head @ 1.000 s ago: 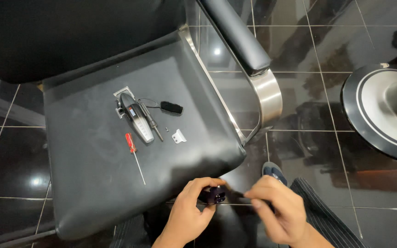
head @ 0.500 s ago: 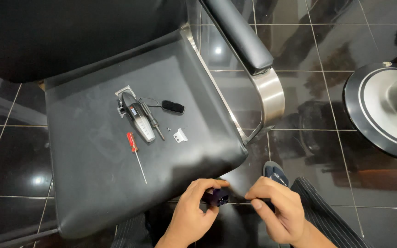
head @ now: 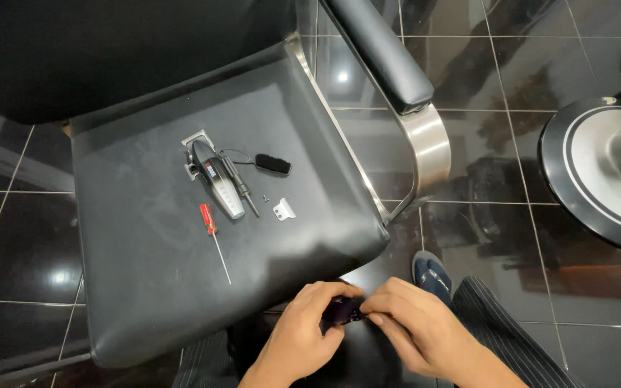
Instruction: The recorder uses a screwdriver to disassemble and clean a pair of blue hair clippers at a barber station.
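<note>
**Two hands working a small dark part at the front edge of a barber-chair seat**

Nearest the camera, the left hand [head: 303, 334] and the right hand [head: 415, 327] met over the person's lap, just in front of the seat's front edge. Between them sat a small dark part [head: 341, 313] with a purplish sheen. The left hand was curled around it from the left, fingers closed on its body. The right hand pinched its right end with thumb and fingertips drawn tight together. Both hands were thus closed on the same piece, probably one steadying while the other worked the end; what exactly the fingertips gripped could not be made out. Pinstriped trouser legs [head: 497, 323] and a dark shoe [head: 431, 276] showed beside the hands.

Farther off, the black leather seat [head: 145, 287] served as a work surface. On it lay a red-handled screwdriver [head: 213, 233], a black and silver hair clipper [head: 217, 179], a slim dark tool [head: 242, 187] touching its side, a small black brush [head: 272, 164], a white blade piece [head: 284, 210] and tiny screws [head: 266, 199], all apart from the hands, seemingly laid out within reach.

Beyond stood the chrome armrest [head: 425, 144] and, at right, a round chair base [head: 605, 172] on glossy dark tiles.
</note>
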